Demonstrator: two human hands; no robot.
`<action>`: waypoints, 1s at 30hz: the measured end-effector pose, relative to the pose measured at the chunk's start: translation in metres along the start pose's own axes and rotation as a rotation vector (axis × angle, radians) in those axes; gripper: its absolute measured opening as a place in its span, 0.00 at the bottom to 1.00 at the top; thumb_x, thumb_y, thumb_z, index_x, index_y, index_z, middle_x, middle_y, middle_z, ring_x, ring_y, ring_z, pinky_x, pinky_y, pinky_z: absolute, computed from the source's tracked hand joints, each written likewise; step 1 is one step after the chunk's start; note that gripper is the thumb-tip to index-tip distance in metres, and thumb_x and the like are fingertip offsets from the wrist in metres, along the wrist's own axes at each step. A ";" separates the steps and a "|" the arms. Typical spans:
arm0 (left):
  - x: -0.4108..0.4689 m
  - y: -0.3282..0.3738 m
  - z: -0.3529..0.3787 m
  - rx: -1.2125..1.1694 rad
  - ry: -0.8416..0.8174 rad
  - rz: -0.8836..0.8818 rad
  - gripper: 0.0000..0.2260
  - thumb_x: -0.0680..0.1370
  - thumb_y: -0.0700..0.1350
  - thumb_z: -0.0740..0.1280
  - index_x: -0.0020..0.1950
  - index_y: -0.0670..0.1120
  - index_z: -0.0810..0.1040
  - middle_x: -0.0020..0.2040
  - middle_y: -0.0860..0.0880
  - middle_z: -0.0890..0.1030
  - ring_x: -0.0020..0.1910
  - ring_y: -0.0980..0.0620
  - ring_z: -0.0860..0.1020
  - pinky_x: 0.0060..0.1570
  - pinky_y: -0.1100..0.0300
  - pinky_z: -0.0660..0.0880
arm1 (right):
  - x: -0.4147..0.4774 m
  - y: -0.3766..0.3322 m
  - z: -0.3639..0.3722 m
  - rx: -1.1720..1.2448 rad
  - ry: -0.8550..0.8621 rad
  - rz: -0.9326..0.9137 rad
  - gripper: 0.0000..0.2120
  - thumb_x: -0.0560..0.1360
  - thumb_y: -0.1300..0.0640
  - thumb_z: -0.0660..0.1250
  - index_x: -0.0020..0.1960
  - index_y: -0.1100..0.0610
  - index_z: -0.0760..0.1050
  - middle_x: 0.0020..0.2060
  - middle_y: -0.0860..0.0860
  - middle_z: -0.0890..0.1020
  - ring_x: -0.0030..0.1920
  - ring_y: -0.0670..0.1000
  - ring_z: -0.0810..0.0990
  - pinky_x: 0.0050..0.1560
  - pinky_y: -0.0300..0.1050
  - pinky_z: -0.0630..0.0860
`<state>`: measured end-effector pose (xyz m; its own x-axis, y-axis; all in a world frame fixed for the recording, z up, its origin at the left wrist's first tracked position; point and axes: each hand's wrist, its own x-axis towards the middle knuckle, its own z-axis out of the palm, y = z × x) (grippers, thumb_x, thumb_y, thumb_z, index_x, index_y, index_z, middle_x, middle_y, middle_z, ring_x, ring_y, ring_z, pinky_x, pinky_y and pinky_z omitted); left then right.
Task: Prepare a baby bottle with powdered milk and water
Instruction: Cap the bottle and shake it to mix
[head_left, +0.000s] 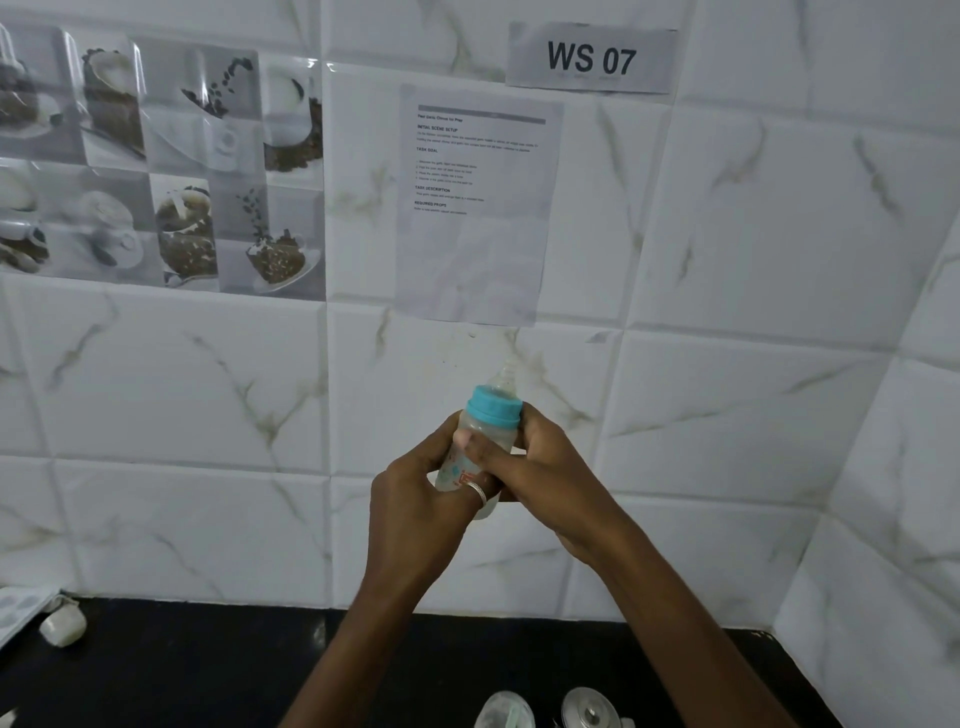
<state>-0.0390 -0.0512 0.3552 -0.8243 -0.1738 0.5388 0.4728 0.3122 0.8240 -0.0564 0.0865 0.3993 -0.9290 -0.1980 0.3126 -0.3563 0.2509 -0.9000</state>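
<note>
I hold a clear baby bottle (483, 431) raised in front of the tiled wall, tilted slightly to the right. It has a teal screw ring (493, 404) and a clear nipple (505, 375) on top, and milky liquid inside. My left hand (415, 504) wraps the lower body from the left. My right hand (540, 467) grips it from the right, thumb across the front.
A black counter (208, 670) lies below. On it at the left sits a small white cap (63, 626) beside a printed packet (21, 608). A clear container (505, 711) and a steel lidded vessel (589, 709) stand at the bottom edge. Papers are taped to the wall.
</note>
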 end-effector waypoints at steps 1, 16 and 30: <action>0.000 0.000 0.000 0.010 -0.009 -0.004 0.24 0.78 0.46 0.74 0.74 0.56 0.77 0.62 0.60 0.83 0.55 0.69 0.80 0.46 0.82 0.70 | 0.000 0.001 0.001 0.003 0.004 -0.001 0.23 0.76 0.42 0.71 0.67 0.49 0.73 0.57 0.48 0.83 0.57 0.50 0.85 0.58 0.54 0.83; 0.003 0.000 -0.020 -0.127 0.065 -0.077 0.20 0.77 0.65 0.66 0.67 0.60 0.78 0.59 0.65 0.82 0.58 0.71 0.77 0.51 0.71 0.72 | 0.017 -0.010 -0.032 0.625 0.318 -0.071 0.25 0.72 0.42 0.75 0.64 0.53 0.75 0.55 0.52 0.86 0.57 0.55 0.86 0.49 0.53 0.85; 0.004 -0.010 -0.015 -0.221 0.139 -0.146 0.09 0.83 0.58 0.61 0.58 0.62 0.80 0.56 0.62 0.84 0.56 0.62 0.82 0.65 0.50 0.78 | 0.012 0.008 -0.021 0.408 0.096 0.016 0.29 0.70 0.41 0.75 0.65 0.54 0.75 0.56 0.53 0.85 0.58 0.55 0.85 0.51 0.54 0.84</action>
<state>-0.0424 -0.0695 0.3523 -0.8450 -0.3329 0.4185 0.4217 0.0665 0.9043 -0.0727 0.1065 0.4019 -0.9459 -0.1031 0.3076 -0.2914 -0.1464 -0.9453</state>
